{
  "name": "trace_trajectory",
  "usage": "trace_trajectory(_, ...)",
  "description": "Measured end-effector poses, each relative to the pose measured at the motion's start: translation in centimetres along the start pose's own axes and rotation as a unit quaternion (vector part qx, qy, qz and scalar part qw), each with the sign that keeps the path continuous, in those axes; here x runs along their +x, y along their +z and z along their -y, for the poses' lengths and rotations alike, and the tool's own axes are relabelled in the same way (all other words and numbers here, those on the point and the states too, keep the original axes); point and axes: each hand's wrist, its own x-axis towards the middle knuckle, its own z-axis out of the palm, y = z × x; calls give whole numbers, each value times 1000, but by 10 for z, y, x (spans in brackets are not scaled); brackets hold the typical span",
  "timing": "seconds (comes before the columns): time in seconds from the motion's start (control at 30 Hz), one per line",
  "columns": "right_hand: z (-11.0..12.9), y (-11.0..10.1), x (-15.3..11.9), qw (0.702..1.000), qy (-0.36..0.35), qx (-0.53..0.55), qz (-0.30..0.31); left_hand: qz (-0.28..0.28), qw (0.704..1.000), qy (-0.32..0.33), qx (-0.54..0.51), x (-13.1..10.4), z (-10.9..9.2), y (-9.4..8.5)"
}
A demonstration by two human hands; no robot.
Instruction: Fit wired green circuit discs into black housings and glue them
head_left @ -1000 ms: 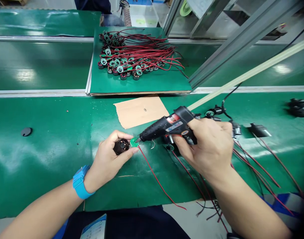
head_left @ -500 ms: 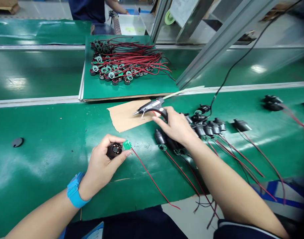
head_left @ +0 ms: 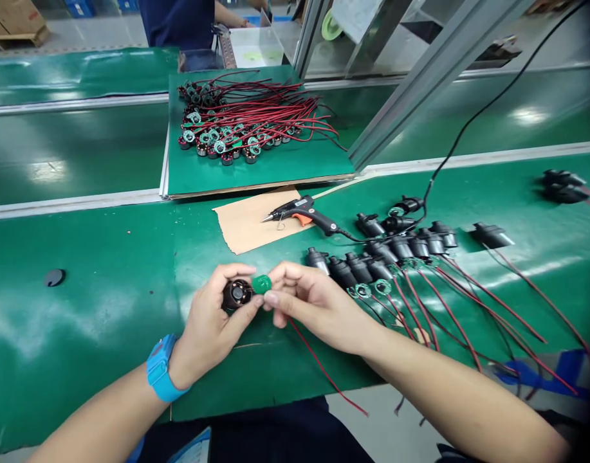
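Observation:
My left hand (head_left: 217,315) is closed around a small dark round motor (head_left: 237,294) whose open face points up. A round green circuit board (head_left: 261,284) sits at the motor's right side, its edge between the fingers of my right hand (head_left: 304,299). A red wire (head_left: 318,366) trails from under my right hand toward the table's front edge. The hot glue gun (head_left: 299,209) lies beyond both hands, its nozzle pointing left over a piece of brown cardboard (head_left: 241,225). Nothing touches its orange trigger.
Several black housings (head_left: 357,267) with wired boards lie to the right. On a raised green board (head_left: 275,170) rest many wired motors (head_left: 222,132). A grey disc (head_left: 55,277) lies at left. A metal post (head_left: 420,90) slants up at right; a person (head_left: 176,29) stands across.
My right hand has let go of the hot glue gun, which now lies on the cardboard. It has moved left and taken hold of the green circuit board beside my left hand.

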Motion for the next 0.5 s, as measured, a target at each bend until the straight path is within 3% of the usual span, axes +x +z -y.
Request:
trace_trajectory(0.07, -5, 3, 0, 997, -18, 3, -73, 27, 1000, -8, -3, -1, -2, 0)
trace_trajectory(0.13, -9, 1, 0, 979, -97, -95, -149, 52, 999, -10, -9, -1, -4, 0)
trace_trajectory(0.2, -10, -1, -1, 926, -213, -237, -204, 63, 998, -6, -15, -1, -5, -1)
trace_trajectory(0.3, -8, -2, -7, 829, -345, -381, -220, 64, 998, 7, -13, 0, -6, -1)
trace_trajectory(0.5, -8, 1, -21, 744, -386, -503, -209, 68, 998, 9, -8, 1, -7, -2)
